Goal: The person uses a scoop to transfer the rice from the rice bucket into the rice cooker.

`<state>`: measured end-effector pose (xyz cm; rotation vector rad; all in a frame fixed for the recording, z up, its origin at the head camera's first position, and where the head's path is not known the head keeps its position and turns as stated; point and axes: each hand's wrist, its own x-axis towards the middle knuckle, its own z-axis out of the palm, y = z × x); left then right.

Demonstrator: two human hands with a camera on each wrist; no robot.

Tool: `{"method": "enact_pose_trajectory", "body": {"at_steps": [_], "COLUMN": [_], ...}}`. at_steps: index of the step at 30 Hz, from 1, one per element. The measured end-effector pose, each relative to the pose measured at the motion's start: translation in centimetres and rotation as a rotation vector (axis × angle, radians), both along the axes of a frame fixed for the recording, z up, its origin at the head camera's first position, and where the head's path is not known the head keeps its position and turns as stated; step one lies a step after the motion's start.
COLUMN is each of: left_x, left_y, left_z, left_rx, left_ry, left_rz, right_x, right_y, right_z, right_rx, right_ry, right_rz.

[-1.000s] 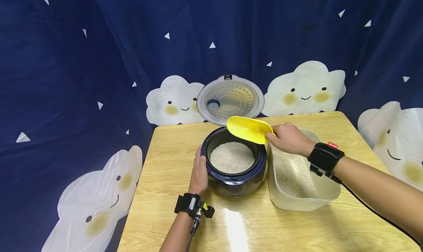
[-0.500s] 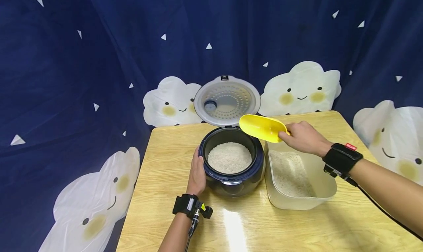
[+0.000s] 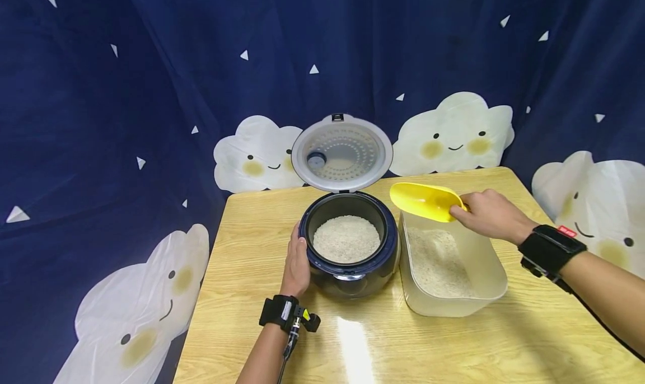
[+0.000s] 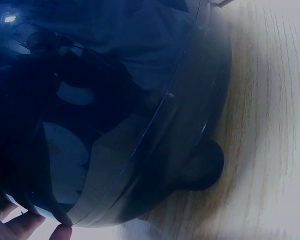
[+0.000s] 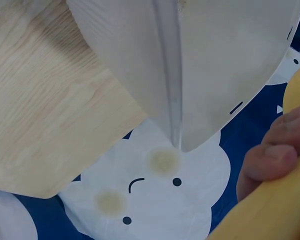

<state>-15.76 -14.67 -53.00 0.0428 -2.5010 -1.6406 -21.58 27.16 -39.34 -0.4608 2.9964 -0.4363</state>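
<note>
My left hand [image 3: 296, 266] rests with extended fingers against the left side of a dark blue rice cooker [image 3: 347, 286]. Its lid [image 3: 342, 151] stands raised at the back, and white rice [image 3: 346, 238] lies inside the pot. In the left wrist view, fingertips [image 4: 20, 225] touch the cooker's glossy body [image 4: 115, 100]. My right hand [image 3: 489, 213] grips the handle of a yellow scoop [image 3: 425, 201], held above the back of a whitish plastic bin [image 3: 453, 307]. The scoop's visible hollow shows no rice. Curled fingers [image 5: 275, 155] also appear round it in the right wrist view.
More rice [image 3: 435, 263] covers the bin's floor. The bin stands close against the cooker's right side. Both sit on a light wooden table [image 3: 242, 317], with a navy curtain [image 3: 322, 26] bearing clouds hanging behind.
My right hand has carried the scoop rightward from over the cooker's rim to above the bin. The left hand stays on the cooker, while the head view shifts slightly.
</note>
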Motion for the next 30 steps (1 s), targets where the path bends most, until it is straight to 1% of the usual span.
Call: {"method": "enact_pose_trajectory", "body": {"at_steps": [7, 12, 18, 23, 30], "left_x": [0.2, 0.0, 0.0, 0.2, 0.1], "left_y": [-0.1, -0.2, -0.2, -0.1, 0.0], "left_z": [-0.2, -0.2, -0.2, -0.1, -0.2], "left_rx": [-0.001, -0.017, -0.02, -0.017, -0.006], "left_ry": [0.018, 0.015, 0.004, -0.001, 0.013], "left_rz": [-0.001, 0.003, 0.0, -0.001, 0.004], "right_x": [0.4, 0.6, 0.6, 0.8, 1.1], "right_y": [1.2, 2.1, 2.7, 2.7, 2.6], "right_z": [-0.2, -0.6, -1.1, -1.2, -1.5], "right_rx": [0.012, 0.05, 0.04, 0.046, 0.067], "right_ry": [-0.036, -0.042, -0.084, -0.078, -0.057], "right_rz": [-0.02, -0.036, -0.052, -0.048, -0.028]}}
